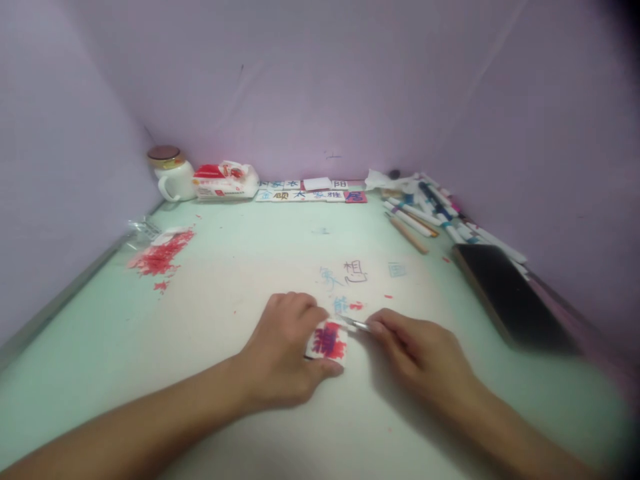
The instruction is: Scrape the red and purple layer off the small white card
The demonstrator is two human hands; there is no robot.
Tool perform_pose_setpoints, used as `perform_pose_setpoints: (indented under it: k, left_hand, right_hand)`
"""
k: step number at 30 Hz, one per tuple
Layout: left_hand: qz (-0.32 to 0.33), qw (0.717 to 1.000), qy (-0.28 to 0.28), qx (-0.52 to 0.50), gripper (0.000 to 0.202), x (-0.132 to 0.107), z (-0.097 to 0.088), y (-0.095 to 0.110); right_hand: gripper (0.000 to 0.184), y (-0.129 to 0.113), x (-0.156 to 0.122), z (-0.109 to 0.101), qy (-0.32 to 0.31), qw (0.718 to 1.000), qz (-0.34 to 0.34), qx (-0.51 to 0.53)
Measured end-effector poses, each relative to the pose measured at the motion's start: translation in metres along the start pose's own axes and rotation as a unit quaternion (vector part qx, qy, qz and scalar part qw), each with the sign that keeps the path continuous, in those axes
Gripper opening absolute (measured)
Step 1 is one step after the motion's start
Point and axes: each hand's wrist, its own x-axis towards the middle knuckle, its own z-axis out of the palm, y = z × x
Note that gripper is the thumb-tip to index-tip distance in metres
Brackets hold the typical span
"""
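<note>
My left hand (293, 353) grips a small white square block (329, 340) by its edges, thumb at the near side and fingers at the far side. A purple written character on a patch of red marks its top face. In my right hand (417, 343) is a carving knife (357, 325) with a silver metal shaft, its tip at the block's upper right edge. The rest of its handle is hidden by my fingers. Small red shavings (356, 306) lie just beyond the block, beside blue characters (341, 305) written on the table.
Red shavings (163, 257) are heaped at the left. A lidded white mug (177, 177), a wipes packet (225, 183) and rows of character blocks (310, 196) line the back wall. Pens (410, 219), a wooden-handled tool (407, 233) and a black phone (507, 293) lie at the right.
</note>
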Motion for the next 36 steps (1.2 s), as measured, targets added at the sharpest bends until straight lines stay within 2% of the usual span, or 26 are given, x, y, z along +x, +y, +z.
perform_pose_setpoints:
  k: [4, 13, 23, 36]
  left_hand:
    - [0.0, 1.0, -0.002, 0.001, 0.035, 0.0, -0.001, 0.0]
    - [0.01, 1.0, -0.007, -0.002, 0.036, -0.001, -0.003, 0.004]
    - [0.008, 1.0, 0.005, -0.008, 0.039, -0.002, 0.001, 0.002]
    - [0.003, 0.999, 0.013, -0.029, 0.04, -0.002, 0.003, 0.001]
  right_hand:
    - [0.025, -0.001, 0.0, -0.002, 0.01, 1.0, -0.009, 0.007]
    - [0.024, -0.013, -0.007, -0.007, 0.116, 0.987, -0.07, -0.087]
    - [0.025, -0.025, -0.01, -0.009, 0.095, 0.975, -0.097, -0.177]
    - [0.025, -0.027, -0.006, -0.005, 0.083, 0.971, -0.106, -0.197]
